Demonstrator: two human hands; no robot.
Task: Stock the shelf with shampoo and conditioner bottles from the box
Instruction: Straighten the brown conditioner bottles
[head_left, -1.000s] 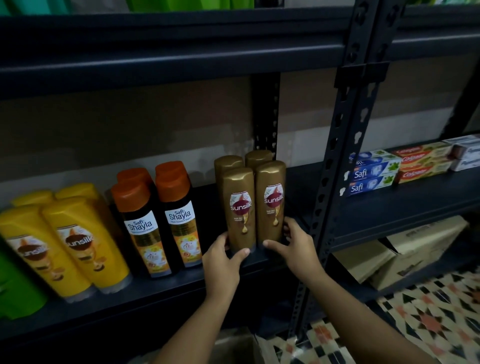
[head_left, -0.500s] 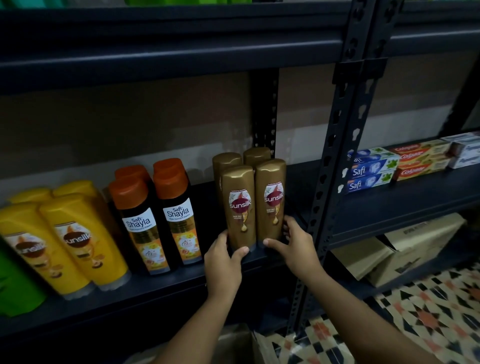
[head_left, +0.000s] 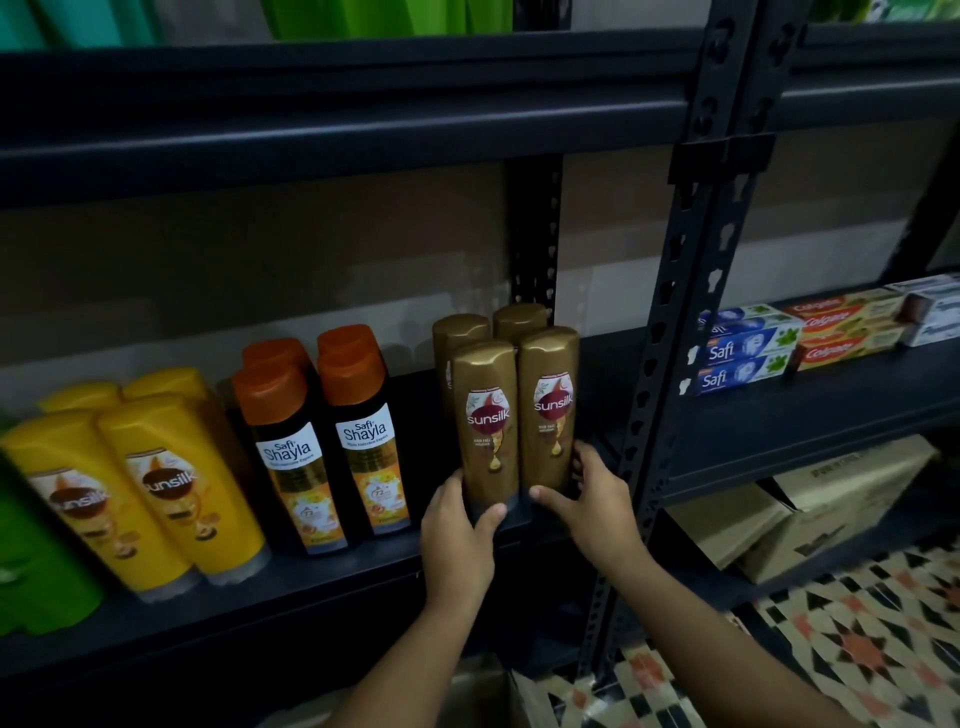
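Two gold Sunsilk bottles stand upright side by side at the front of the dark shelf (head_left: 332, 587), with two more gold ones behind them. My left hand (head_left: 457, 535) grips the base of the front left gold bottle (head_left: 485, 421), thumb across its front. My right hand (head_left: 592, 499) grips the base of the front right gold bottle (head_left: 550, 405), thumb in front and fingers round its right side. Left of them stand black Safi Shayla bottles (head_left: 332, 447) with orange caps and yellow Sunsilk bottles (head_left: 156, 483). A flap of the cardboard box (head_left: 483, 696) shows below my arms.
A perforated metal upright (head_left: 675, 322) stands right of my right hand. Beyond it lie Safi toothpaste boxes (head_left: 743, 358) and Colgate boxes (head_left: 841, 332). Cardboard cartons (head_left: 831, 499) sit on the lower shelf. Green bottles (head_left: 36, 561) stand at far left. Patterned floor tiles (head_left: 857, 639) lie below.
Both hands stay on the bases of the two front gold bottles; the bottles have barely shifted. The view has moved slightly.
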